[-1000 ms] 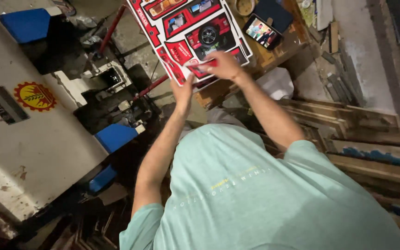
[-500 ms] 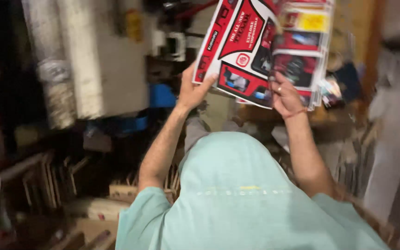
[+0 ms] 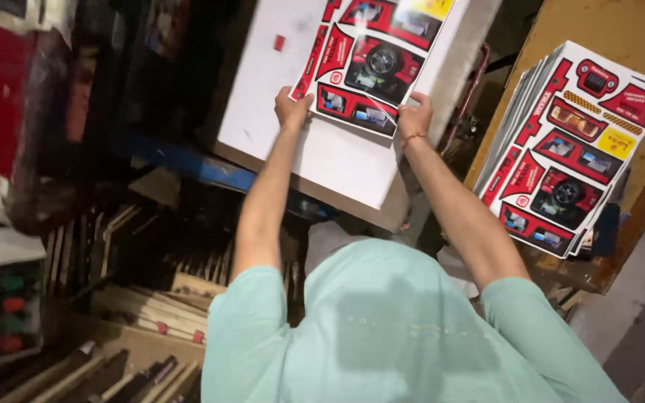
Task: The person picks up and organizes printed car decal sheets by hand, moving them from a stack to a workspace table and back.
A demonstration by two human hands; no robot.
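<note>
Both arms outstretched, left hand (image 3: 293, 108) and right hand (image 3: 414, 119) gripping

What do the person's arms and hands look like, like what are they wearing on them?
Both arms are bare from above the elbow down, under the short sleeves of a pale mint-green t-shirt. The left hand shows no glove, ring or band. The right hand is also ungloved, with a thin reddish thread band around its wrist.
</note>
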